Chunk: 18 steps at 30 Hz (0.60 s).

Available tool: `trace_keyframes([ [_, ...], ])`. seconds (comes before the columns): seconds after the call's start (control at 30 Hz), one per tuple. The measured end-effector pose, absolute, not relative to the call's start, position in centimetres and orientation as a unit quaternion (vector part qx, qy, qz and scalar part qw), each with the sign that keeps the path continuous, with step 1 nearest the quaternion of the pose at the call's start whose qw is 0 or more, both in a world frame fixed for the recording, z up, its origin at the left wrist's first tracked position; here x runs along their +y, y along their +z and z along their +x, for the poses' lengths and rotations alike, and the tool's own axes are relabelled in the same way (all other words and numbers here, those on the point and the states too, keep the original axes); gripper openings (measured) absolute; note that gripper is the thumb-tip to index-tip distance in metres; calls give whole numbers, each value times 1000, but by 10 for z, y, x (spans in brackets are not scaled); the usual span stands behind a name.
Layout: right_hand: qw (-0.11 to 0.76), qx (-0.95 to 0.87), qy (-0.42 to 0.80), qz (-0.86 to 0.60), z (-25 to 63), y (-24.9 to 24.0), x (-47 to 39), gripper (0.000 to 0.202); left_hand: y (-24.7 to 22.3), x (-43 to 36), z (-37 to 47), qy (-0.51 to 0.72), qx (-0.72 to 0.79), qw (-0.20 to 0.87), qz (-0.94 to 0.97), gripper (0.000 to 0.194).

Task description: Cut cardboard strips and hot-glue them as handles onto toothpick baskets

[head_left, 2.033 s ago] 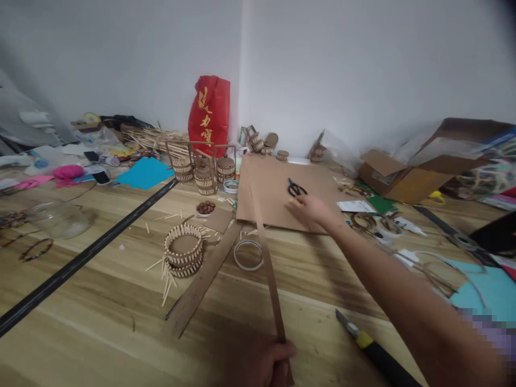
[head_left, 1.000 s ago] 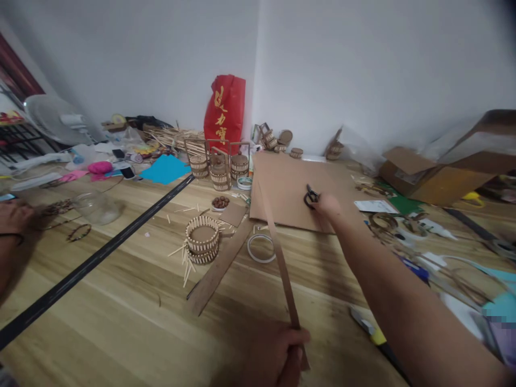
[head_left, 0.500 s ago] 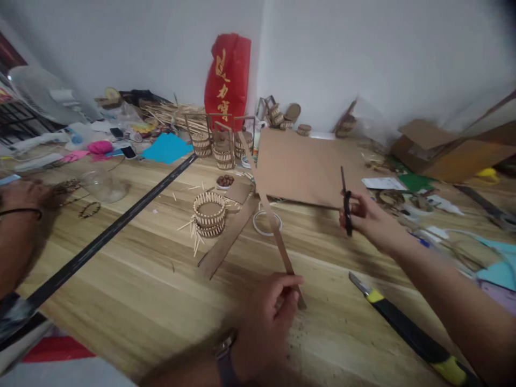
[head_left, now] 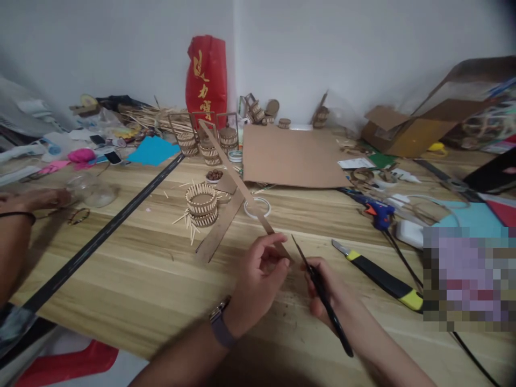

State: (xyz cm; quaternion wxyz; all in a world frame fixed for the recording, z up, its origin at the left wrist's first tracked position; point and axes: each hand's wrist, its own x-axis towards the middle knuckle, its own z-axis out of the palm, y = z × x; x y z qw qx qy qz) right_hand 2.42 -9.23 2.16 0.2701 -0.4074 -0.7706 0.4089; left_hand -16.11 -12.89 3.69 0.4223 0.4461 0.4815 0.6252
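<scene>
While my left hand [head_left: 260, 277] pinches the narrow brown strip [head_left: 237, 183] near its close end, thumb against forefinger, my right hand [head_left: 336, 301] grips the black scissors [head_left: 321, 294], fingers wrapped round the handles. Scissors are edge-on to me; can't tell if the blades are apart. Tip points up and away, just beside the strip's near end, small gap showing. Strip slants away to the left, crosses the white ring [head_left: 269, 207] in view, far end in front of the handled buckets [head_left: 188, 144]. Wider brown strip [head_left: 220, 231] lies on the table [head_left: 153, 301]; slatted basket [head_left: 201, 209] left of that, loose sticks beside it. Utility knife [head_left: 379, 274] right of my right hand, blue glue gun [head_left: 379, 213] beyond it. Cardboard sheet [head_left: 294, 156] flat farther back. Co-worker's hand [head_left: 46, 199] far left, near a clear jar [head_left: 92, 191].
</scene>
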Motion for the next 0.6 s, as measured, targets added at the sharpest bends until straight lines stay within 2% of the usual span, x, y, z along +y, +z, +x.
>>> trace_keyframes([
  [0.1, 243, -774, 426, -400, 20, 22, -97, 47, 35, -130, -160, 635, 466, 436, 436, 37],
  [0.33, 231, -774, 439, -394, 22, 27, -103, 55, 31, -132, -154, 639, 424, 465, 442, 48],
  [0.6, 217, -766, 443, -412, 22, 36, -108, 66, 32, -131, -154, 634, 412, 508, 413, 48],
])
